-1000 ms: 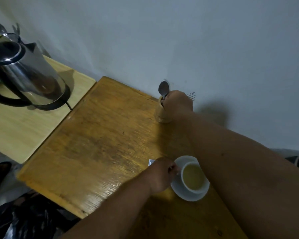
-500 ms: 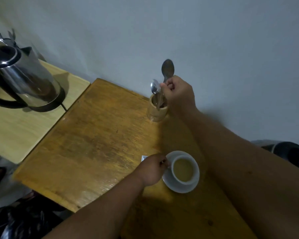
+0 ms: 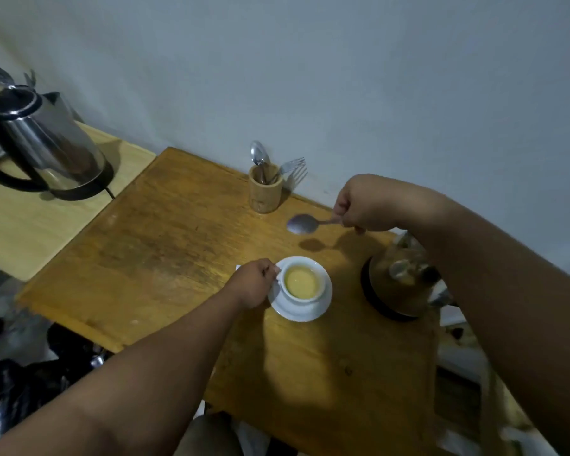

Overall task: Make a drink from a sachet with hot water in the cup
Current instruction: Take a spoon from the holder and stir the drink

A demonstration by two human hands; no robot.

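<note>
A white cup [image 3: 301, 296] filled with pale yellow liquid stands on a white saucer [image 3: 311, 312] near the middle of the wooden table [image 3: 165, 245]. My left hand [image 3: 254, 284] grips the cup's handle on its left side. My right hand [image 3: 364, 205] is above and to the right of the cup, shut on the handle of a metal spoon [image 3: 301, 223] whose bowl points left, hanging above the table. A white corner of a sachet [image 3: 238, 267] peeks out behind my left hand.
A wooden holder [image 3: 264, 192] with a spoon and forks stands by the wall. A steel electric kettle [image 3: 43, 143] sits on a lighter side table [image 3: 20, 232] at the left. A glass jar on a dark base [image 3: 399, 284] stands right of the cup, partly behind my right arm.
My right hand has lifted a spoon out of the holder and carried it down and to the right, toward the cup. My left hand has stayed on the cup's handle.
</note>
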